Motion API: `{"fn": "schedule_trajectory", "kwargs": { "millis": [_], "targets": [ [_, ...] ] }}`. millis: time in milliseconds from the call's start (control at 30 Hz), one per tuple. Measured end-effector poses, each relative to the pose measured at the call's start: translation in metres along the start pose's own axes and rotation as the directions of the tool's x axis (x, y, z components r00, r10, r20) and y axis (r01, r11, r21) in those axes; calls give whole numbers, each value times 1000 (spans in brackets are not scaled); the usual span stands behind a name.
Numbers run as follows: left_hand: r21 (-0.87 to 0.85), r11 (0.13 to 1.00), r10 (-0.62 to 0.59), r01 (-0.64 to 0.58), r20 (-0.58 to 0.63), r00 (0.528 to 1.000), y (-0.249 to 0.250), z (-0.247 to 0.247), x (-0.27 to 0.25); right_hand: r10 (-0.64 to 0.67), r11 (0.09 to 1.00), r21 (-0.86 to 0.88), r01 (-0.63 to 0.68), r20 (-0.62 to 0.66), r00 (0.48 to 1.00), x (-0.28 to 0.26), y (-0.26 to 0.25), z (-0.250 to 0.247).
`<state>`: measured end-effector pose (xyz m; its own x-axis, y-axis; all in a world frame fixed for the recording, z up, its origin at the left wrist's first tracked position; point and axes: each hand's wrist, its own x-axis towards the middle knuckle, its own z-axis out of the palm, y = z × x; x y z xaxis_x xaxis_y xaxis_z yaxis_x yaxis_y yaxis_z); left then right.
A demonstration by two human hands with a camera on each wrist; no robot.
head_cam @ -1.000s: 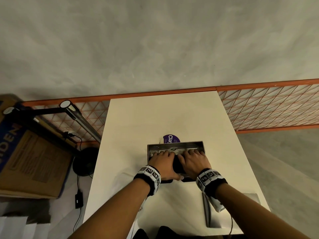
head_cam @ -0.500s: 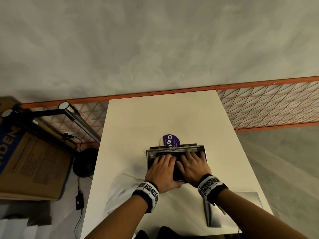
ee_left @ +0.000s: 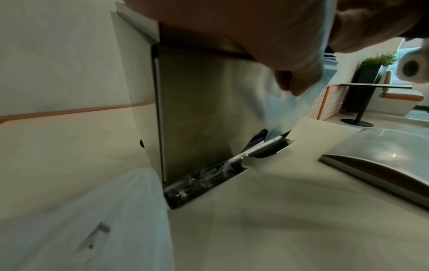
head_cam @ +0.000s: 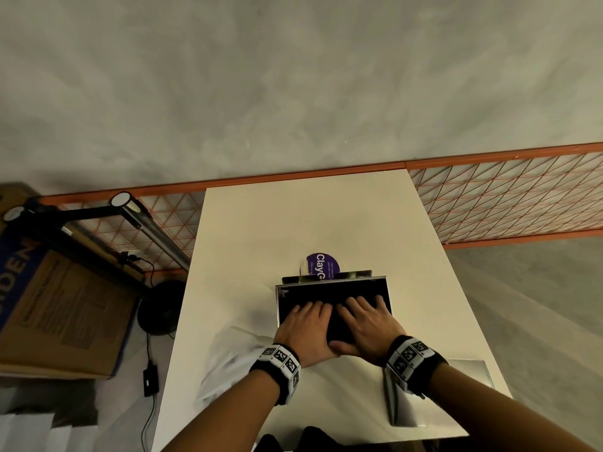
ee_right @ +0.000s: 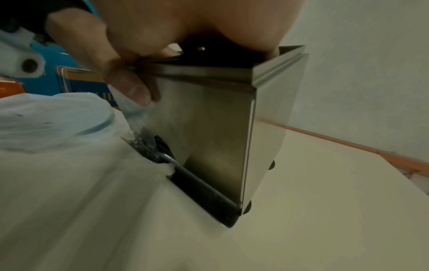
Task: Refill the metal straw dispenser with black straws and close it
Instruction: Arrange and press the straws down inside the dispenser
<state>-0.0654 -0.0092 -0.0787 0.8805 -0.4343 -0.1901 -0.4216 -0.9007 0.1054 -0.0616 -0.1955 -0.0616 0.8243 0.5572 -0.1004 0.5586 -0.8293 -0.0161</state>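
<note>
The metal straw dispenser [head_cam: 277,305] stands mid-table with its top uncovered and packed with black straws [head_cam: 326,292]. My left hand [head_cam: 310,309] and right hand [head_cam: 362,306] lie side by side on the straws, fingers straight, pressing down. Both thumbs hang over the near rim. In the right wrist view my right thumb [ee_right: 135,89] lies against the dispenser front [ee_right: 209,119], with a clear plastic strip under it. Wrapped black straws [ee_left: 204,181] lie in the bottom tray, which also shows in the right wrist view [ee_right: 204,187]. The metal lid [head_cam: 456,396] lies separately at the table's near right.
A crumpled white plastic bag [head_cam: 228,360] lies left of the dispenser near my left forearm. A purple round label [head_cam: 321,264] sits just behind the dispenser. Left of the table are a black lamp [head_cam: 146,230] and a cardboard box [head_cam: 58,305]. An orange mesh rail [head_cam: 505,203] runs behind.
Shiny metal showed inside the dispenser's opening before; now black straws fill it. Both hands have settled lower and flatter on the straws.
</note>
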Motion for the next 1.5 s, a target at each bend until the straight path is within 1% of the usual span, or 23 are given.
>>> {"fn": "schedule_trajectory", "kwargs": {
  "millis": [100,167,267,400,467,633,800,867,967,1167,1267,1333,1400,1467,1500],
  "targets": [
    [-4,1000,-3,3,8,1000,1,4,-2,-14,1000,6,13,94,995,1,3,1],
    [-14,1000,-5,5,3,1000,2,7,-4,-23,1000,13,21,129,991,4,5,3],
    [-18,1000,-1,1,-17,1000,4,10,-6,-41,999,14,40,156,987,6,8,4],
    [-22,1000,-4,2,-64,998,3,15,-4,-55,998,23,52,142,988,4,10,5],
    [-39,999,-14,10,-81,997,3,16,-3,-51,999,18,48,158,986,1,11,7],
    [-38,999,-12,9,-81,997,5,19,-5,15,1000,21,-21,242,970,1,6,8],
    [-25,1000,-1,-2,-142,990,8,23,-11,79,994,53,-97,281,956,4,2,9],
    [-5,1000,-15,14,-136,991,9,22,-12,79,994,50,-96,267,961,3,1,7],
    [4,999,-33,34,-129,991,9,18,-11,51,998,18,-56,201,978,1,0,3],
    [-44,998,-40,36,-104,994,9,13,-9,-18,999,33,16,74,997,-3,4,10],
    [-49,998,-37,32,-101,994,8,15,-9,-49,998,38,46,83,995,1,6,9],
    [-46,999,-32,27,-106,994,8,16,-9,-71,997,38,67,114,991,6,8,8],
    [-63,998,-30,22,-131,991,6,15,-8,-82,996,49,76,132,988,9,11,7],
    [-78,997,-22,9,-172,985,5,13,-6,-74,993,104,62,108,991,10,13,4],
    [-80,997,-17,2,-198,980,5,12,-6,-61,985,162,49,67,996,10,14,3]
  ]
}}
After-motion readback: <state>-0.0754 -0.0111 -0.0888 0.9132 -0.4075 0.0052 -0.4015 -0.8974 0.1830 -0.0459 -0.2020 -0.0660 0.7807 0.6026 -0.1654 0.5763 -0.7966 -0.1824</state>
